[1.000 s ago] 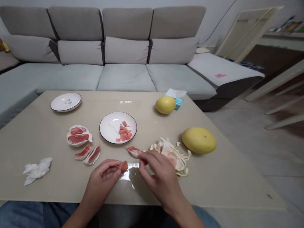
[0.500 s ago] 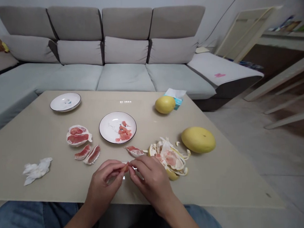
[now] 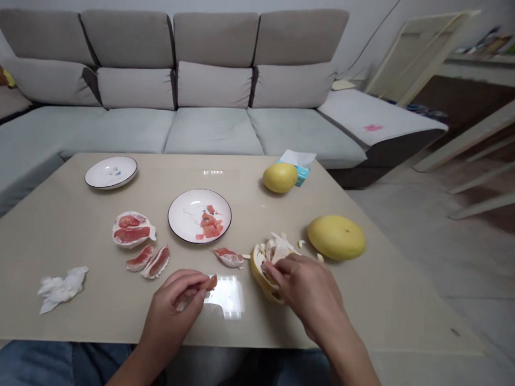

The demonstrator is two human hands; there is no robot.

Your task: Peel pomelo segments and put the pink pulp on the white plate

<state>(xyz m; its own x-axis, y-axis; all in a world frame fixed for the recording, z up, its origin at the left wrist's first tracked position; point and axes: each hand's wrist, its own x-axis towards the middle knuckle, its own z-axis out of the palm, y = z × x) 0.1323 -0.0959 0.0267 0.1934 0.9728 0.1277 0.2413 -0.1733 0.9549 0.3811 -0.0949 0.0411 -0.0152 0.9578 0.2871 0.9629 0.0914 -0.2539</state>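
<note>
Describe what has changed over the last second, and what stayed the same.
The right hand has left the middle of the table and moved right onto the pomelo peel, taking hold of it; the peel now stands gathered up on edge. The left hand keeps its piece of pomelo flesh. The plate and two whole pomelos stayed put.

Pretty standard living room setup: a big L-shaped sectional sofa (image 3: 211, 87) runs across the back, with taupe back cushions (image 3: 215, 84) and paler grey-green seats (image 3: 213, 130). The chaise end has a white cover (image 3: 364, 113) with a little pink patch on it. Behind it is a plain off-white wall (image 3: 373, 20) with a thin dark cable running down it. A cream-framed panel (image 3: 417, 52) leans on the right, just past a low shelf (image 3: 481, 64). The floor is pale tile (image 3: 412, 266) with a dark brown patch (image 3: 461, 104) further back. Soft, even light, and the glossy beige tabletop (image 3: 245, 323) catches a small reflection.
</note>
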